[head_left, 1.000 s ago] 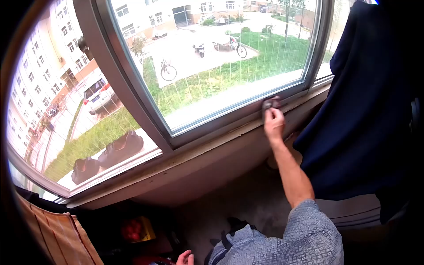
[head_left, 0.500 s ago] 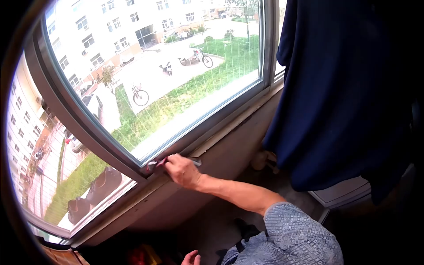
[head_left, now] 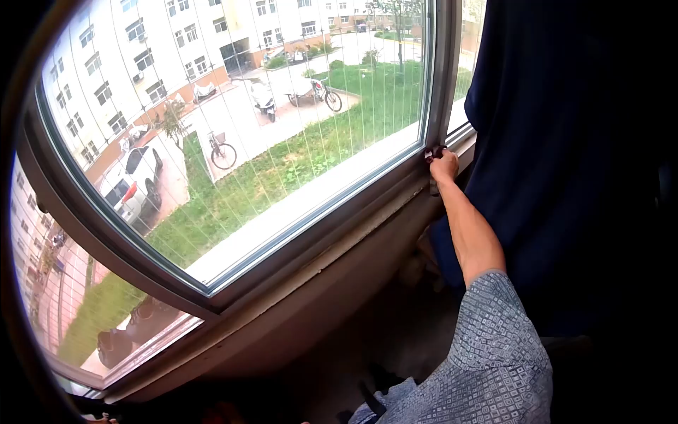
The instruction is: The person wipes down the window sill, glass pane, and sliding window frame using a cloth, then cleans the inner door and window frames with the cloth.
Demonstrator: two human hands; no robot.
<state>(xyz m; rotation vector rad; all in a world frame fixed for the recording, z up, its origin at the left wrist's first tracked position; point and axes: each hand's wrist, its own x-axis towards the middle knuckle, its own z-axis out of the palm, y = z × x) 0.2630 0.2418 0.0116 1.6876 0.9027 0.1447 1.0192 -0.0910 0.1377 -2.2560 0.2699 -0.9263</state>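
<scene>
My right hand (head_left: pixel 443 167) is stretched out to the lower right corner of the window frame (head_left: pixel 318 219). Its fingers are closed round a small, dark purplish cloth (head_left: pixel 430 155), pressed against the frame. A dark part of the cloth hangs below the hand, by the sill (head_left: pixel 311 274). The large window pane (head_left: pixel 268 169) lies just left of the hand. My left hand cannot be made out at the bottom edge of the view.
A dark blue hanging cloth (head_left: pixel 522 162) fills the right side, close to my right forearm. A second pane (head_left: pixel 78 283) stands at the left. Outside are a white car (head_left: pixel 134 177), bicycles and grass. Below the sill the floor is dark.
My right hand has gone with the cloth from the window's lower left corner along the bottom frame to its lower right corner. My left hand's fingers have dropped out of sight.
</scene>
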